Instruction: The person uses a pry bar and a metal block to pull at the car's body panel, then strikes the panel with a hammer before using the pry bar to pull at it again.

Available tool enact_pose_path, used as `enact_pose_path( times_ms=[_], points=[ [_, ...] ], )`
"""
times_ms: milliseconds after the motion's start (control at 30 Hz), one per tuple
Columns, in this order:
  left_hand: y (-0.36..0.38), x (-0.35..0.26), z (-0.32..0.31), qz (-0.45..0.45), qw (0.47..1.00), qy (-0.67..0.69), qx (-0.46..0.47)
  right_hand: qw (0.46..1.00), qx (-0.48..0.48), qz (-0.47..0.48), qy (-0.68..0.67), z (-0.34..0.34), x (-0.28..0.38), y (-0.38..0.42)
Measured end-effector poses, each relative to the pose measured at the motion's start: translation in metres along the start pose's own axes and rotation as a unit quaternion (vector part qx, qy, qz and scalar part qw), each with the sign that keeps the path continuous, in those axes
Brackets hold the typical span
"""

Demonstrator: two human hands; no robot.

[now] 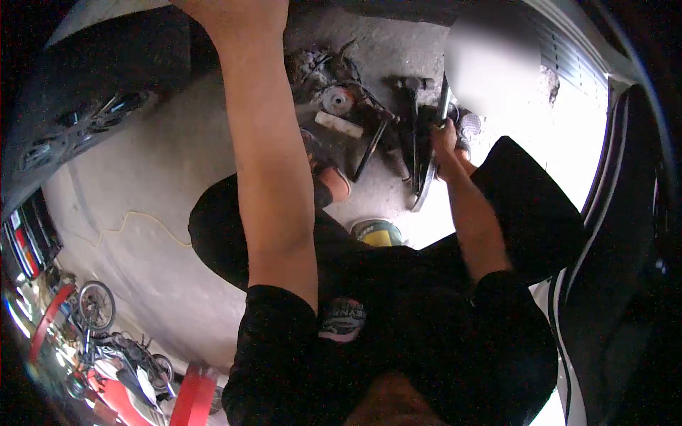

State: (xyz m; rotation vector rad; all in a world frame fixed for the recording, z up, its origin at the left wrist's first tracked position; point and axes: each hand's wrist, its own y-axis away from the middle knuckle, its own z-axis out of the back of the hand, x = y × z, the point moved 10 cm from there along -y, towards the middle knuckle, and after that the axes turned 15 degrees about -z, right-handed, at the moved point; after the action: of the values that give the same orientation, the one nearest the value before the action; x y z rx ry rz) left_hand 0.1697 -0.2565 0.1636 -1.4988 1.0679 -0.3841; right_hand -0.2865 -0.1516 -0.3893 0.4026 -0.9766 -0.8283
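Observation:
My left arm reaches up past the left side of my lap, and only the wrist and base of my left hand (238, 13) show at the top edge; its fingers are out of view. The dark underside of a vehicle (135, 53) is beside it. My right hand (445, 140) is closed round a long metal bar (425, 190), whose shiny upper part points away from me. Left of that hand lies a hammer (415, 106) with a dark head and long handle. A short dark bar (371, 150) and a pale block (339, 125) lie further left.
Greasy metal parts with a round disc (337, 101) lie on the concrete floor (142, 184). A tub (376, 232) with a yellow label stands by my lap. A thin yellow cord (135, 214) runs along the floor. Motorcycles (124, 362) stand at lower left. A blurred patch covers the upper right.

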Motion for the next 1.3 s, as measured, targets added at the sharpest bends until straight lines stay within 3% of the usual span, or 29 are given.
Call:
enact_pose_path(
  times_ms=[33, 67, 100, 133, 167, 233, 267, 333, 367, 433, 567, 633, 733, 767, 833, 867, 900, 933, 967, 1000, 1033, 1100, 1133, 1167, 1200, 1267, 1300],
  points=[
    [-0.004, -0.004, 0.004, -0.001, 1.000, -0.003, 0.000, 0.989, 0.001, -0.032, -0.146, 0.001, 0.000, 0.022],
    [-0.004, -0.006, 0.005, 0.000, 1.000, -0.003, -0.003, 0.989, 0.002, -0.028, -0.146, -0.008, 0.007, 0.045],
    [-0.006, -0.006, 0.006, 0.001, 1.000, -0.002, -0.004, 0.976, -0.161, 0.112, 0.090, -0.003, 0.041, 0.082],
    [-0.006, -0.007, 0.007, 0.002, 1.000, -0.003, -0.004, 0.865, -0.310, 0.239, 0.313, -0.015, 0.071, 0.122],
    [-0.008, -0.008, 0.008, 0.001, 1.000, -0.002, -0.005, 0.865, -0.311, 0.244, 0.309, -0.018, 0.069, 0.133],
    [-0.010, -0.005, 0.012, 0.006, 1.000, -0.003, -0.007, 0.816, -0.242, 0.393, 0.348, -0.054, 0.073, 0.164],
    [-0.011, -0.008, 0.012, 0.005, 1.000, -0.002, -0.005, 0.816, -0.243, 0.395, 0.346, -0.063, 0.067, 0.168],
    [-0.010, -0.008, 0.014, 0.006, 1.000, -0.006, -0.006, 0.863, -0.034, 0.269, 0.427, -0.112, 0.027, 0.143],
    [-0.010, -0.008, 0.015, 0.008, 1.000, -0.005, -0.008, 0.863, -0.035, 0.270, 0.427, -0.117, 0.036, 0.148],
    [-0.011, -0.008, 0.017, 0.007, 1.000, -0.009, -0.007, 0.914, 0.001, 0.154, 0.376, -0.116, 0.037, 0.139],
    [-0.009, -0.010, 0.019, 0.011, 1.000, -0.014, -0.009, 0.925, 0.018, 0.134, 0.354, -0.126, 0.036, 0.101],
    [-0.011, -0.010, 0.020, 0.013, 1.000, -0.017, -0.015, 0.942, 0.084, 0.128, 0.299, -0.132, 0.047, 0.100],
    [-0.013, -0.008, 0.019, 0.023, 0.999, -0.025, -0.011, 0.965, 0.041, 0.070, 0.248, -0.108, 0.071, 0.123],
    [-0.013, -0.009, 0.021, 0.013, 1.000, -0.024, -0.015, 0.965, 0.055, 0.087, 0.242, -0.116, 0.044, 0.094],
    [0.000, 0.016, 0.013, 0.113, 0.993, 0.030, 0.022, 0.951, 0.035, 0.191, 0.242, -0.103, 0.054, 0.095],
    [-0.005, 0.002, 0.012, 0.080, 0.996, 0.029, 0.007, 0.962, 0.100, 0.122, 0.222, -0.099, 0.046, 0.089],
    [0.001, -0.003, 0.011, 0.126, 0.992, -0.027, -0.005, 0.981, 0.135, 0.141, -0.006, -0.095, 0.028, 0.073],
    [0.011, 0.003, 0.021, 0.174, 0.981, -0.080, -0.022, 0.962, 0.120, 0.203, 0.136, -0.089, 0.023, 0.071],
    [0.031, 0.029, 0.021, 0.201, 0.979, 0.008, 0.040, 0.949, 0.003, 0.240, 0.202, -0.061, 0.057, 0.104],
    [0.050, 0.042, 0.028, 0.214, 0.976, 0.008, 0.038, 0.983, 0.136, 0.074, 0.096, -0.067, 0.003, 0.054],
    [0.062, 0.048, 0.028, 0.231, 0.972, 0.009, 0.037, 0.931, -0.062, 0.222, 0.282, -0.061, -0.018, -0.001],
    [0.083, 0.032, 0.031, 0.338, 0.938, 0.041, 0.057, 0.941, 0.028, 0.300, 0.154, -0.036, 0.047, 0.082],
    [0.105, 0.029, 0.035, 0.396, 0.910, -0.032, 0.121, 0.935, 0.080, 0.334, 0.094, -0.022, 0.082, 0.128],
    [0.136, 0.027, 0.040, 0.451, 0.867, -0.105, 0.184, 0.903, 0.040, 0.421, 0.077, -0.008, 0.119, 0.172],
    [0.160, 0.019, 0.047, 0.425, 0.887, -0.121, 0.136, 0.898, 0.038, 0.431, 0.080, -0.002, 0.152, 0.209],
    [0.196, -0.014, 0.060, 0.426, 0.892, -0.140, 0.060, 0.970, 0.023, 0.226, 0.086, 0.014, 0.192, 0.245],
    [0.208, -0.034, 0.068, 0.450, 0.881, -0.143, 0.031, 0.959, 0.001, 0.275, 0.064, 0.023, 0.224, 0.283]
  ],
)
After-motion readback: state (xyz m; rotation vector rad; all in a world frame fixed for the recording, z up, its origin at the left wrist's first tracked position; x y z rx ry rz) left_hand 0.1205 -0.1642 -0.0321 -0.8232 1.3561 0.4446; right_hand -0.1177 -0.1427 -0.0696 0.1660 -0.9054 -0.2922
